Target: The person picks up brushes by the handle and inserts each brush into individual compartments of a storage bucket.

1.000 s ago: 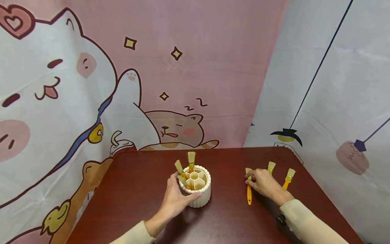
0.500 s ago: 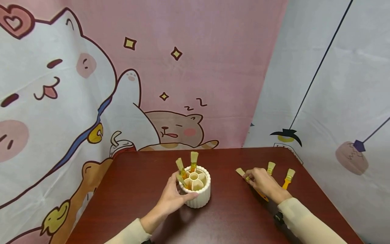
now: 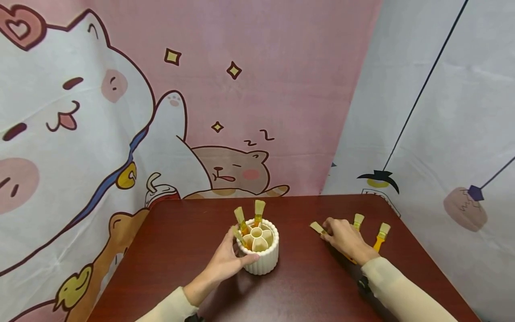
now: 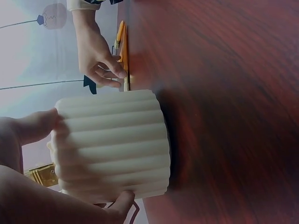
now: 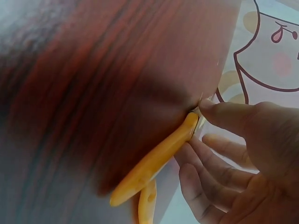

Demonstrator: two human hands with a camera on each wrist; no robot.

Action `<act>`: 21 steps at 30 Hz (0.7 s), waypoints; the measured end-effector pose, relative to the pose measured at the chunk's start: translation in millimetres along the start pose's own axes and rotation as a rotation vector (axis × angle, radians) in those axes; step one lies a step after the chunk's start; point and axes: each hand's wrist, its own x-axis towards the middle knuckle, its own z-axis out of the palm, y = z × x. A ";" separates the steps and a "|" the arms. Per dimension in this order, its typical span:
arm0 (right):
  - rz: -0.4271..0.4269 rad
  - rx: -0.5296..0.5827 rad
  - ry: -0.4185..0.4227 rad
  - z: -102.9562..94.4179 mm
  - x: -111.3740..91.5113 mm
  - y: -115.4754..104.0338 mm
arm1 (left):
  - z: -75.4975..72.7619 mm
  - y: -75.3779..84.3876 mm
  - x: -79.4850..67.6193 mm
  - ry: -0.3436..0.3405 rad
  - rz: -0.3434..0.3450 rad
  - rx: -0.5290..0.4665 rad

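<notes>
My left hand (image 3: 225,264) grips a cream ribbed round holder (image 3: 264,263) from its left, thumb at the near rim and fingers round the far side. Inside, the holder is split into petal-shaped compartments about a central tube. Three paintbrushes (image 3: 259,208) stand in it bristles up, toward its left and back. To the right, my right hand (image 3: 347,238) pinches another paintbrush (image 3: 317,227) near its metal collar, low over the table. Its yellow handle (image 5: 156,158) slants away below the fingers in the right wrist view; pale bristles point toward the back left.
Two more paintbrushes with yellow handles lie on the dark red wooden table (image 3: 297,295): one (image 3: 358,220) partly behind the right hand, one (image 3: 381,237) farther right. A cartoon-printed cloth backdrop (image 3: 297,98) rises behind the table's far edge.
The brush at my right hand has swung from pointing straight away to slanting, bristles to the left, handle to the right. My left hand and the holder have barely shifted.
</notes>
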 end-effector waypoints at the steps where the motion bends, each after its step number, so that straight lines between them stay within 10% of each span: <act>1: 0.005 0.001 0.003 0.4 0.8 -0.3 | 0.2 0.4 -0.6 0.002 0.001 0.002; 21: 0.056 0.063 0.016 6.3 6.9 -4.0 | 8.6 0.8 -5.3 0.216 0.037 0.330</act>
